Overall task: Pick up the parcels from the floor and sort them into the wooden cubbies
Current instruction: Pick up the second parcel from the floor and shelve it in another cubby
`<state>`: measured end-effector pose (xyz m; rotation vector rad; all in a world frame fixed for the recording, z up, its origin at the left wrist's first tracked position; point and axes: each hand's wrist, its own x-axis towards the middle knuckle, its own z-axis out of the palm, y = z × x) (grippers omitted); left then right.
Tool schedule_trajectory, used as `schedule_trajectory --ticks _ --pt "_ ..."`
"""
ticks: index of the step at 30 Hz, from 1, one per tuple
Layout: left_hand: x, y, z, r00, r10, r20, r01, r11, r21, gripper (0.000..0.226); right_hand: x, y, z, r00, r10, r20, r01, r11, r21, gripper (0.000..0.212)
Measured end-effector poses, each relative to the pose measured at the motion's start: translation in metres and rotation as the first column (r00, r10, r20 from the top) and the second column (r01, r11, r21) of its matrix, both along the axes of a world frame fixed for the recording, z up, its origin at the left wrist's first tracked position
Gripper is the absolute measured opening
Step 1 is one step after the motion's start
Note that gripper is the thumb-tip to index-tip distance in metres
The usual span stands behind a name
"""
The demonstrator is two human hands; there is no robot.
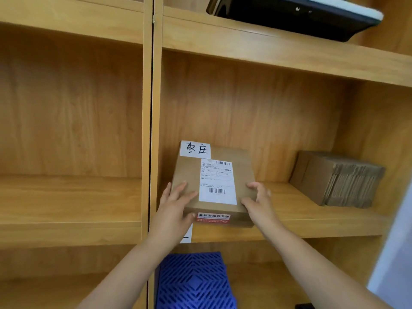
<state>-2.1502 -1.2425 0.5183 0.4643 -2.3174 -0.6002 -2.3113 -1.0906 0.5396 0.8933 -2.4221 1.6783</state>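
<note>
**Cardboard parcel held at both sides on the cubby shelf**

A brown cardboard parcel (211, 186) is clasped between two bare hands. The left hand (176, 204) is laid on the parcel's 9 o'clock edge, fingers spread over the top face and thumb against the front face. The right hand (259, 201) is curled round the corner at 3 o'clock, fingertips on top. The parcel is seen lying flat on the shelf board (312, 219) of the right-hand wooden cubby (267, 121), at the front left of that compartment, its near edge about flush with the shelf's lip; whether its full weight is on the board cannot be told.

A white shipping label (217, 181) with barcodes is stuck on the top face, and a red sticker (213, 217) on the front face. At 12 o'clock from the parcel, a handwritten paper tag (195, 149) is seen against the back panel. A bundle of flattened cardboard (338, 178) is stacked at 3 o'clock, well apart, in the same cubby. At 6 o'clock, below the shelf, a blue plastic grid crate (195, 284) is visible. A dark device (296, 14) is placed on the shelf above, at 1 o'clock.
</note>
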Motion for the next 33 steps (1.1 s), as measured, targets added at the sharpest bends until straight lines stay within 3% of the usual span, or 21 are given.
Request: schedule_trajectory --ticks 13,21,24,29,33 --pt "-0.021 -0.005 0.008 0.970 0.191 0.147 -0.148 0.954 -0.260 0.068 -0.049 -0.020 0.006 0.994 0.098 -0.047 -0.085 0.970 0.229 0.037" --pt "-0.033 -0.009 0.002 0.947 0.299 0.119 -0.212 0.856 -0.471 0.070 -0.070 -0.029 0.002 0.982 0.184 -0.051 -0.172 0.967 0.187 0.038" --pt "-0.038 -0.013 0.002 0.924 0.361 0.129 -0.238 0.805 -0.543 0.077 -0.073 -0.032 0.002 0.976 0.204 -0.070 -0.184 0.957 0.222 0.048" --pt "-0.041 -0.009 0.006 0.905 0.403 0.139 -0.272 0.798 -0.538 0.071 -0.074 -0.034 0.005 0.963 0.221 -0.155 -0.152 0.918 0.366 0.079" --pt "-0.047 -0.010 0.010 0.884 0.434 0.172 -0.292 0.802 -0.522 0.068 -0.078 -0.038 0.007 0.950 0.213 -0.230 -0.089 0.887 0.452 0.083"
